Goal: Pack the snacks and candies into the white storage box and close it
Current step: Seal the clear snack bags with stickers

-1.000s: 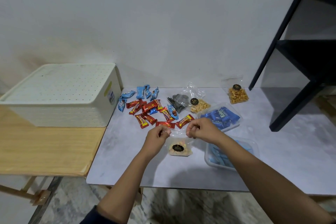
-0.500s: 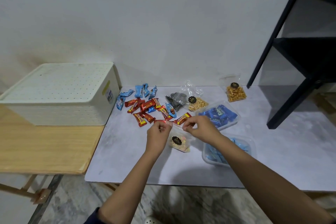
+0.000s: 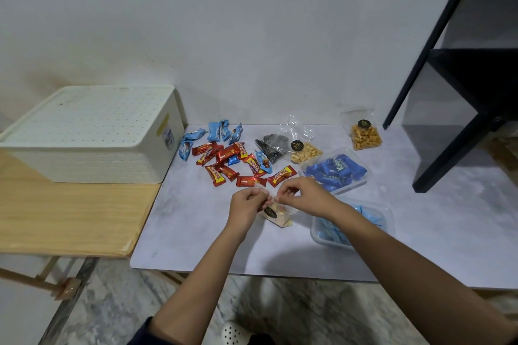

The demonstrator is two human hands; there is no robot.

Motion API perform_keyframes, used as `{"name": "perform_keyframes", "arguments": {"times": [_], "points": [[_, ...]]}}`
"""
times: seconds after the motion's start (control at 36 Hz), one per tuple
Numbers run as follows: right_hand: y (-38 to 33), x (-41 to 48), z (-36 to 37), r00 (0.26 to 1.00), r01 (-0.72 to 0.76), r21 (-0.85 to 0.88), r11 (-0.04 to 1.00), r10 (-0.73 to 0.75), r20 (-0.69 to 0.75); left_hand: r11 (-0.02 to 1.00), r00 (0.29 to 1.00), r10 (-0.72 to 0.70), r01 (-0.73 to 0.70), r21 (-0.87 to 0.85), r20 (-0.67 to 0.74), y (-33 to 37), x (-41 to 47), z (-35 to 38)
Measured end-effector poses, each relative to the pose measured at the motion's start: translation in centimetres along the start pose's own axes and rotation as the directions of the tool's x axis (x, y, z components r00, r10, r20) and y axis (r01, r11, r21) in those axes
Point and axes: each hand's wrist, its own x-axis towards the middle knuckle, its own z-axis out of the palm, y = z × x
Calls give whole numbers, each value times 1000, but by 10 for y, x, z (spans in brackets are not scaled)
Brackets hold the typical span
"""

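Red candy wrapper (image 3: 281, 175), centre of frame: yellow script reads "Beng-Beng". Same print on a second red wrapper (image 3: 215, 175) to its left, letters running down the pack.

Blue packet (image 3: 335, 166) in the clear tray (image 3: 351, 187), right of centre: white lettering begins "Ka", rest not legible.

Black round stickers (image 3: 297, 145) with gold print, one each on the nut bag (image 3: 307, 153), the cracker bag (image 3: 365, 139) and the small clear bag (image 3: 281, 218): too small to read.

Yellow and blue label (image 3: 167, 134) on the side of the white storage box (image 3: 84, 131), left of frame: unreadable.
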Motion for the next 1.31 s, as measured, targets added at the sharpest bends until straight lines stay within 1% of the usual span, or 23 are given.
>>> {"name": "perform_keyframes", "arguments": {"times": [0.08,0.19,0.28,0.39,0.44,0.53,0.64,0.81,0.89,1.06,1.11,1.17,1.25,1.31], "points": [[-1,2,1,999,-46,24,999,46,-7,1000,999,11,-12,24,32,0,2,-1],[-4,3,-1,997,-75,54,996,75,15,998,994,23,-28,52,110,2,2,-3],[-4,4,-1,996,-84,82,993,83,21,993,991,37,-50,104,129,4,2,-4],[-3,4,-2,997,-79,40,996,79,20,977,986,65,-94,190,153,7,2,-4],[-1,5,-3,997,-79,27,997,79,-4,969,984,85,-119,216,159,9,2,-3],[0,6,-2,995,-81,29,996,83,-59,968,984,92,-124,220,152,11,3,-2],[-2,5,-2,993,-96,21,995,97,-60,963,985,93,-127,239,148,10,3,0],[2,5,2,983,-111,72,991,120,-138,964,986,96,-126,236,137,11,6,4],[3,5,3,983,-115,130,985,131,-125,963,985,122,-147,224,124,12,5,7],[6,0,-2,997,-30,174,984,41,-60,974,990,139,-141,178,23,11,12,7],[9,-1,-3,999,-13,136,991,19,-42,976,990,140,-140,165,12,11,16,6],[13,2,-2,999,6,55,998,-3,-50,972,986,169,-168,165,3,10,20,5],[20,10,-1,992,-18,63,998,26,-121,932,956,289,-270,241,-45,3,28,4],[22,17,-2,986,-31,66,997,41,-164,880,925,379,-351,322,-28,-6,36,-1]]}}
